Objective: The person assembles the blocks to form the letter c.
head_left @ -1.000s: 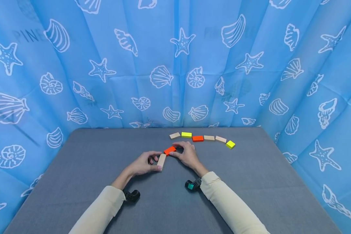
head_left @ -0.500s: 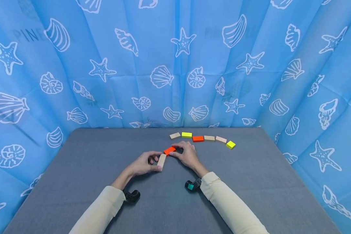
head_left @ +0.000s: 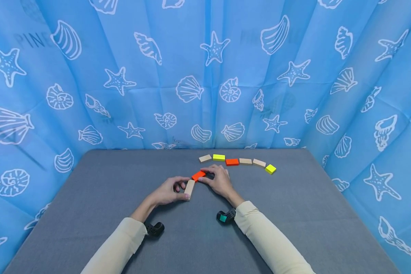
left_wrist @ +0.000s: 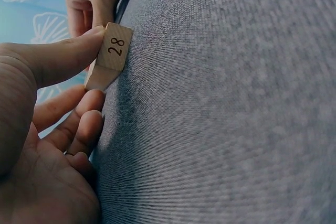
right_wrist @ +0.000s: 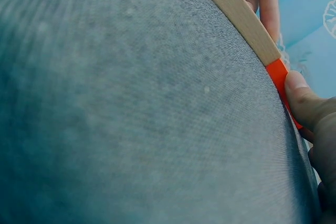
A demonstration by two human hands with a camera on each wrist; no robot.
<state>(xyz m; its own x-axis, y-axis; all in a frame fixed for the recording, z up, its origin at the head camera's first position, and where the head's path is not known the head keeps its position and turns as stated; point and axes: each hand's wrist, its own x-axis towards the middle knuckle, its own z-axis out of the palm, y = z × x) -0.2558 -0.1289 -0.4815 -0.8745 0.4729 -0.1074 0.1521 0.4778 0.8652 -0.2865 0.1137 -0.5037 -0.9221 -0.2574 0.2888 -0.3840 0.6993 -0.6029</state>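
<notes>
My left hand pinches a plain wooden block lengthwise between thumb and forefinger. In the left wrist view the end of this wooden block bears the number 28. An orange block lies just beyond it, and my right hand pinches that one between thumb and fingers. The right wrist view has the wooden block and the orange block end to end, apparently touching, on the grey cloth. Part of the orange block is covered by the right thumb.
Behind the hands, a curved row of blocks lies on the grey table: wooden, yellow, orange, two more wooden ones, and a yellow block at the right end. A blue shell-print curtain surrounds the table's back and sides.
</notes>
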